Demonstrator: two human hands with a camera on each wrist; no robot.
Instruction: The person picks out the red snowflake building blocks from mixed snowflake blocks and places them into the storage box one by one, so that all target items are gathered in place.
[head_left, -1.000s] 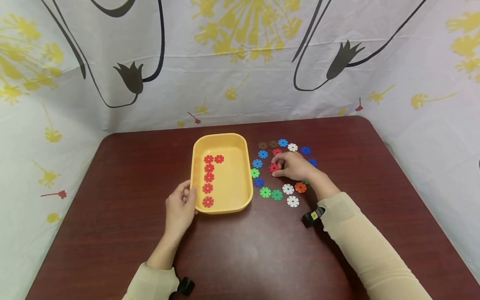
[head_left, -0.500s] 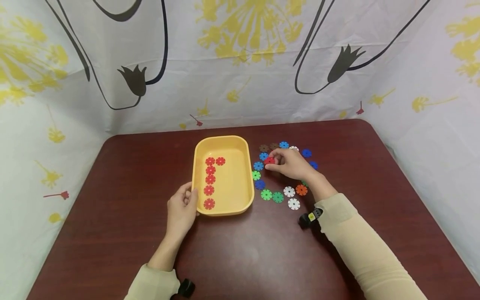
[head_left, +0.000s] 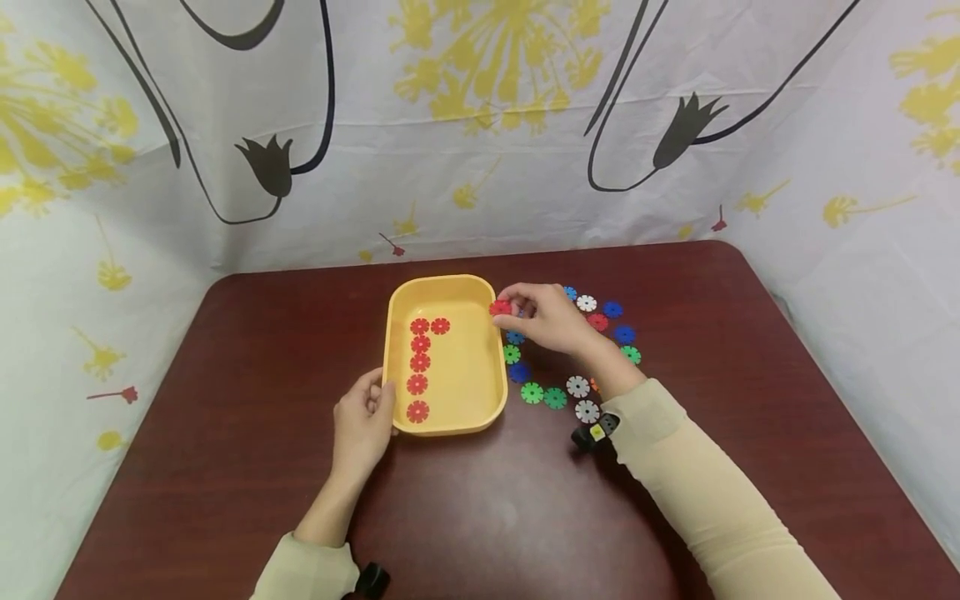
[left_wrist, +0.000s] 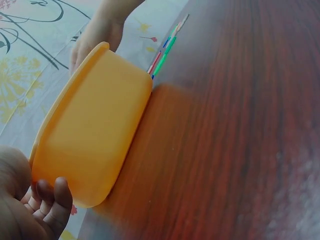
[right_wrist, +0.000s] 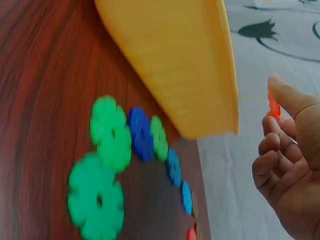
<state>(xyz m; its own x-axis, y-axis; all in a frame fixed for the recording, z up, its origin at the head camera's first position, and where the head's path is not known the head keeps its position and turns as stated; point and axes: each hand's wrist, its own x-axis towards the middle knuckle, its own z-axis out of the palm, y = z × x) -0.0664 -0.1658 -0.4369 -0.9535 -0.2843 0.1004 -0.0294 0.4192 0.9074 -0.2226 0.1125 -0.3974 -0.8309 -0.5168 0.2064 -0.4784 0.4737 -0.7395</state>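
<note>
Between thumb and fingertips my right hand [head_left: 551, 321] pinches a red interlocking disc [head_left: 500, 308], lifted up at the right rim of a yellow tray [head_left: 467, 392]. In the right wrist view the same red disc [right_wrist: 274, 106] appears edge-on, its other fingers curled below. My left hand [head_left: 363, 417] grips the tray's near left side, thumb at the rim. The left wrist view has the fingers of the left hand [left_wrist: 42, 205] against the tray's outer wall [left_wrist: 95, 130]. Inside the tray, several red discs [head_left: 420, 362] form a column, with one red disc [head_left: 440, 326] beside its top.
Loose discs lie on the dark wooden table [head_left: 465, 517] right of the tray, among them a green disc [head_left: 555, 398], a white disc [head_left: 587, 412], a blue disc [head_left: 625, 334] and a red disc [head_left: 597, 322]. A patterned cloth [head_left: 480, 208] hangs behind the table.
My right hand has lifted the red disc from among the loose discs and moved it left to the tray's right rim. The left hand keeps its grip on the tray.
</note>
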